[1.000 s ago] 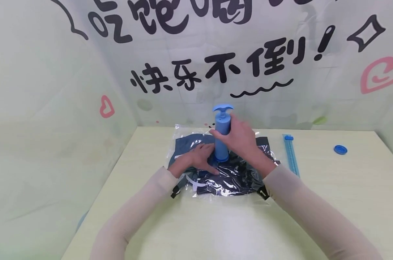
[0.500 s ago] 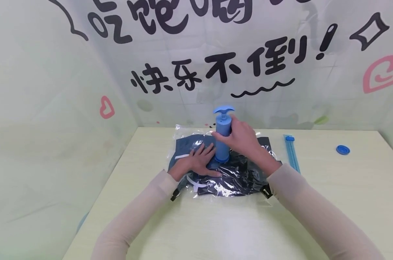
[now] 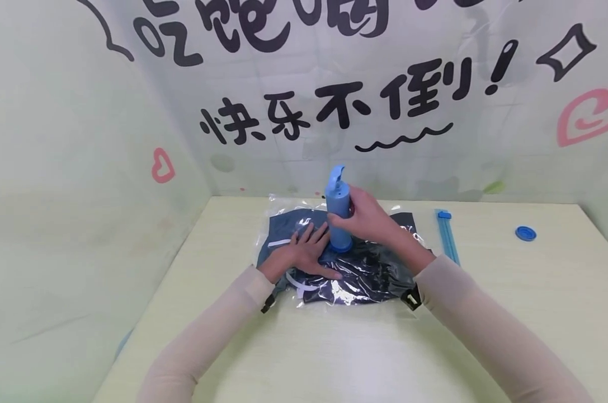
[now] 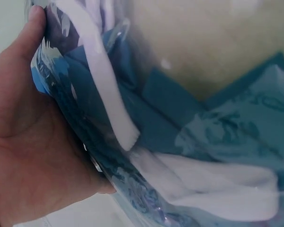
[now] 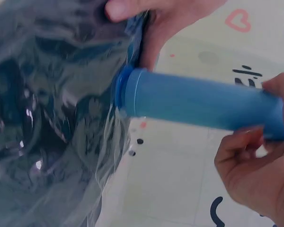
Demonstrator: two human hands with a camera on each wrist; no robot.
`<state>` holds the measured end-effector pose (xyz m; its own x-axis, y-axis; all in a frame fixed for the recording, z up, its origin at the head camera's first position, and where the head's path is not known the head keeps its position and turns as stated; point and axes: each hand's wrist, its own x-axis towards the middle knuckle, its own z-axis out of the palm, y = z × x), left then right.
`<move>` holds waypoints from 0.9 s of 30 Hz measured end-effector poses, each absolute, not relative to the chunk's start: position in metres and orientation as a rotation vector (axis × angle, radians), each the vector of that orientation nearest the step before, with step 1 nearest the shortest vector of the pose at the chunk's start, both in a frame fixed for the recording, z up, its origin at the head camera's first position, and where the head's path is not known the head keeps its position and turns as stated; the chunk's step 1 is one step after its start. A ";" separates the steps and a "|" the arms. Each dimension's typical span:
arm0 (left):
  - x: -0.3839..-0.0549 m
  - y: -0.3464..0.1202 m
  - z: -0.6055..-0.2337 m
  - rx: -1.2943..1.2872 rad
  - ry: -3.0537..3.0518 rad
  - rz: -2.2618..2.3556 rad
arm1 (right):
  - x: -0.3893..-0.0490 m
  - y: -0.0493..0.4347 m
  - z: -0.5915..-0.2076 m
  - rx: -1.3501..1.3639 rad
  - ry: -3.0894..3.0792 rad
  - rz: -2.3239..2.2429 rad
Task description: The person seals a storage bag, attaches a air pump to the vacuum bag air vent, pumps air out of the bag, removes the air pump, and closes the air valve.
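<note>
A clear plastic vacuum bag (image 3: 356,282) with dark and teal folded clothes inside lies on the table. On its valve a blue hand pump (image 3: 339,224) stands nearly upright, its T-handle (image 3: 336,178) low against the barrel top. My right hand (image 3: 371,217) grips the upper barrel, fingers and thumb wrapped round it. Close to the pump's foot, my left hand (image 3: 309,253) rests on the bag with fingers spread. The right wrist view shows the pump's round base (image 5: 125,92) against the film. White straps (image 4: 106,90) show through the film in the left wrist view.
Right of the bag lies a blue strip with a slider (image 3: 447,238). Farther right is a round blue cap (image 3: 526,233). Black buckles (image 3: 411,298) stick out at the bag's front. A printed cloth backdrop (image 3: 304,157) stands behind the table (image 3: 334,358).
My left hand's fingers have spread flatter on the bag. The pump's T-handle has turned from broadside to nearly edge-on, and the pump top leans slightly left, my right hand with it.
</note>
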<state>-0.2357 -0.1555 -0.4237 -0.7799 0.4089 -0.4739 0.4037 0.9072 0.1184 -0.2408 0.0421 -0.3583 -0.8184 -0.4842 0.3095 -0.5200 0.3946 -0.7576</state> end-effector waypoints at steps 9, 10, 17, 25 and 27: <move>-0.233 -0.157 -0.423 0.601 2.564 -0.012 | -0.230 0.026 -0.359 0.396 -2.636 1.141; -0.234 -0.156 -0.423 0.601 2.564 -0.006 | -0.231 0.024 -0.359 0.374 -2.627 1.121; -0.235 -0.154 -0.420 0.604 2.565 0.010 | -0.243 0.011 -0.365 0.327 -2.675 1.007; -0.234 -0.152 -0.423 0.552 2.570 -0.014 | -0.245 0.027 -0.360 0.631 -2.689 1.295; -0.234 -0.152 -0.424 0.551 2.571 -0.007 | -0.245 0.033 -0.358 0.701 -2.670 1.441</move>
<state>-0.2345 -0.1517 -0.4241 -0.7897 0.3819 -0.4802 0.3846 0.9179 0.0976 -0.2455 0.0326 -0.3584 -0.8984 -0.3731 0.2316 -0.3983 0.4704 -0.7874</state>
